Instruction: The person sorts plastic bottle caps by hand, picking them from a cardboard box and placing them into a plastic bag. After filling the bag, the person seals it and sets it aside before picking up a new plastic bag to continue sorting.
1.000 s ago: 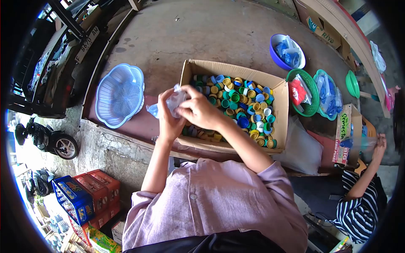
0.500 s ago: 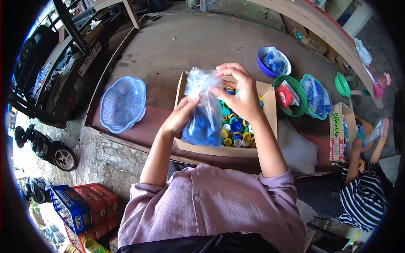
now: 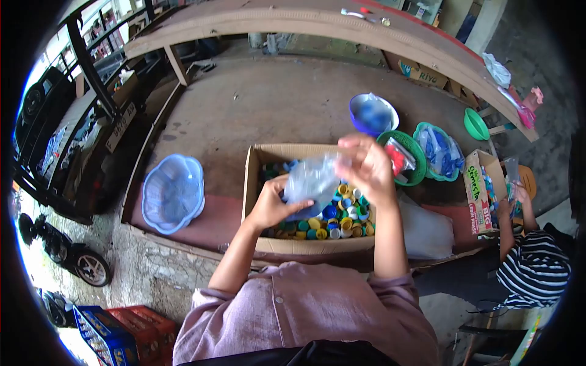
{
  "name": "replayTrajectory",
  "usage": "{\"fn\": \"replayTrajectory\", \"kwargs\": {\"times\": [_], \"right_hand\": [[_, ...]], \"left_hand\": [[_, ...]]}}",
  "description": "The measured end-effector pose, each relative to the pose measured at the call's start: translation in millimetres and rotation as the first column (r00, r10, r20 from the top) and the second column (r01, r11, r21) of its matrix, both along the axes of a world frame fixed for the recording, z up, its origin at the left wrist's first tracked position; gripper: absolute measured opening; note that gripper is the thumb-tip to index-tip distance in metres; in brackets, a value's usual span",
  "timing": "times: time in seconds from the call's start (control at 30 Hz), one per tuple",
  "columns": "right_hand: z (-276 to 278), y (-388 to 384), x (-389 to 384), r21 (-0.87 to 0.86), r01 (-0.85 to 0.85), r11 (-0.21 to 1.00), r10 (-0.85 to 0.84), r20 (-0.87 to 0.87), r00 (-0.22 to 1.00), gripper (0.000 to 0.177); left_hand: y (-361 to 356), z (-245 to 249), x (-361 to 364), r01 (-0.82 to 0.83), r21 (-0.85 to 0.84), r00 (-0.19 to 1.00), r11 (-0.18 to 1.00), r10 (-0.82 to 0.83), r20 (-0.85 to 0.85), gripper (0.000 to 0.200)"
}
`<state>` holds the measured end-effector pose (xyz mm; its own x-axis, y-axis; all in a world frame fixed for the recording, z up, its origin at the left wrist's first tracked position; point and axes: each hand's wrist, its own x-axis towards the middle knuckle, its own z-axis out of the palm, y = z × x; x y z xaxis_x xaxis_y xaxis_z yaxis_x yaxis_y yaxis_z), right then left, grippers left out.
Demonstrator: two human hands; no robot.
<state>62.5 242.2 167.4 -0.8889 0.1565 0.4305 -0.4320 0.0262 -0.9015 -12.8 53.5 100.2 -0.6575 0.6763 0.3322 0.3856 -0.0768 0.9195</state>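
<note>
Both of my hands hold a clear plastic bag (image 3: 311, 180) with blue bottle caps inside, lifted over a cardboard box (image 3: 305, 245). My left hand (image 3: 273, 204) grips the bag's lower part from below. My right hand (image 3: 365, 168) pinches its top edge at the right. The box is full of several mixed bottle caps (image 3: 342, 218) in yellow, green, blue and white. My arms, in a lilac shirt, partly cover the box.
A light blue plastic basket (image 3: 174, 192) lies left of the box. Beyond it stand a blue bowl (image 3: 372, 114) and two green baskets (image 3: 406, 158) (image 3: 438, 152) with bagged caps. Another person in a striped shirt (image 3: 531, 268) works at the right beside a small carton (image 3: 479, 192). A clear bag (image 3: 427, 229) lies by the box.
The bag of blue caps has been lowered from its raised position toward the box. My view has tilted up, showing more of the floor and bench beyond.
</note>
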Motion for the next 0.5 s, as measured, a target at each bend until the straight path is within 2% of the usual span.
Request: {"fn": "replayTrajectory", "kwargs": {"times": [0.03, 0.07, 0.1, 0.17, 0.23, 0.3, 0.33, 0.43, 0.47, 0.5], "right_hand": [[-6, 4, 4, -0.102, -0.195, 0.975, 0.190, -0.057, 0.980, 0.044], [-17, 8, 7, -0.135, -0.228, 0.964, 0.233, 0.023, 0.972, 0.047], [-30, 10, 10, -0.173, -0.255, 0.951, 0.276, 0.109, 0.955, 0.050], [-55, 8, 23, 0.109, -0.150, 0.983, 0.112, 0.297, 0.948, 0.049], [-83, 21, 36, 0.214, -0.215, 0.953, 0.092, 0.473, 0.876, 0.040], [-80, 20, 47, 0.109, -0.076, 0.991, 0.026, 0.401, 0.916, 0.031], [-73, 21, 53, -0.009, -0.021, 1.000, 0.023, 0.434, 0.900, 0.029], [-69, 32, 60, 0.081, 0.090, 0.993, -0.114, 0.369, 0.922, 0.029], [-72, 39, 62, -0.051, 0.131, 0.990, -0.109, 0.316, 0.943, 0.028], [-72, 48, 62, -0.033, 0.191, 0.981, -0.180, 0.214, 0.960, 0.025]], "left_hand": [[1, 0, -3, -0.036, 0.025, 0.993, 0.999, 0.039, -0.116, 0.017], [-3, 1, -6, -0.029, -0.093, 0.969, 0.995, 0.005, -0.247, 0.017], [-2, 2, -3, -0.055, -0.067, 0.951, 0.996, 0.032, -0.308, 0.017], [-3, -4, -1, -0.079, -0.106, 0.948, 0.991, 0.042, -0.317, 0.019], [-4, -7, 0, -0.027, -0.205, 0.946, 0.978, -0.041, -0.321, 0.026], [-2, -12, 8, -0.005, -0.265, 0.940, 0.964, -0.086, -0.331, 0.026], [-1, -16, 11, -0.024, -0.331, 0.938, 0.943, -0.093, -0.334, 0.027], [4, -28, 17, -0.053, -0.337, 0.933, 0.940, -0.074, -0.353, 0.028], [4, -29, 14, -0.049, -0.338, 0.932, 0.940, -0.079, -0.354, 0.028], [0, -31, 10, -0.109, -0.424, 0.910, 0.899, -0.082, -0.408, 0.026]]}}
